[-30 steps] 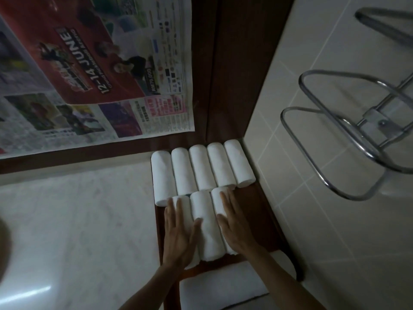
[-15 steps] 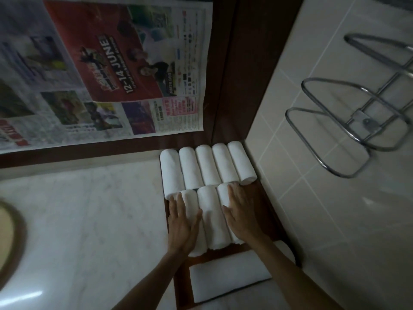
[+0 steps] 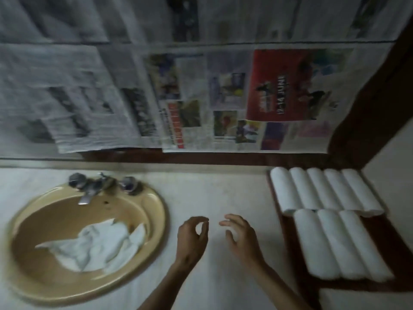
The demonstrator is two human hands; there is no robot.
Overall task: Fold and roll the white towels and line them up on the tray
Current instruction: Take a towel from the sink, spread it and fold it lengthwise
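Both hands, left (image 3: pixel 192 239) and right (image 3: pixel 242 239), hover empty, fingers loosely curled, right of the sink (image 3: pixel 156 229); next, lift its crumpled towel (image 3: pixel 93 245) by two corners.

text: "12-14 JUNE", white, turned sideways | on: red advert in newspaper (image 3: pixel 283 86) on wall | rest of print: blurred, unreadable

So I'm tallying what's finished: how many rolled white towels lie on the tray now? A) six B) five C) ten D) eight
D: the rolled towels sit on the dark tray in two rows, five in the back row and three in the front one, while an unrolled towel lies crumpled in the sink.
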